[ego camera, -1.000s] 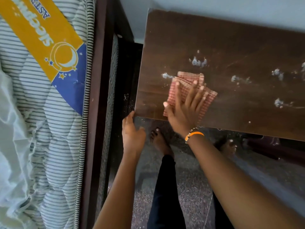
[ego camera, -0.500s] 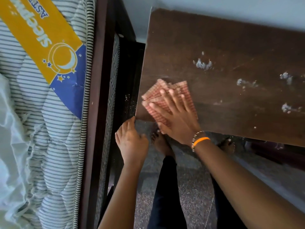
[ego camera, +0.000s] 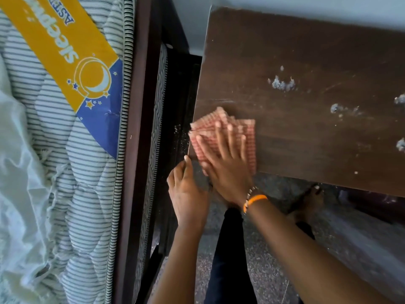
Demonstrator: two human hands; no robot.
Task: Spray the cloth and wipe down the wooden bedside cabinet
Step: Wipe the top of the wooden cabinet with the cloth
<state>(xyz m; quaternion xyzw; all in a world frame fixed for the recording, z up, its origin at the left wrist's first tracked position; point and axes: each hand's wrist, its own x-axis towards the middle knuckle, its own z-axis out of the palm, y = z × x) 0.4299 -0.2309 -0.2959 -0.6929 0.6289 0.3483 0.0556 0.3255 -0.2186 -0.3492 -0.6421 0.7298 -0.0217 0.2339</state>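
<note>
Pressing the cloth (ego camera: pixel 221 137) onto the cabinet (ego camera: pixel 306 119) corner, right hand (ego camera: pixel 228 170) fingers (ego camera: pixel 219 137) spread flat; left hand (ego camera: pixel 188 194) loosely curled.

Dark wooden cabinet top (ego camera: pixel 295 51), checked cloth (ego camera: pixel 248 137) at near-left corner, pale foam blobs (ego camera: pixel 281 84) rightward

A bedroom corner in soft daylight.
On our left we see a striped quilted mattress (ego camera: pixel 72 194) with a yellow and blue label (ego camera: pixel 83 62), and a pale crumpled sheet (ego camera: pixel 15 172) lying over its near side. A dark wooden bed frame (ego camera: pixel 135 150) runs along the mattress edge. Beneath us we see a speckled grey floor (ego camera: pixel 263 270), and a plain pale wall (ego camera: pixel 285 7) crosses the top.
</note>
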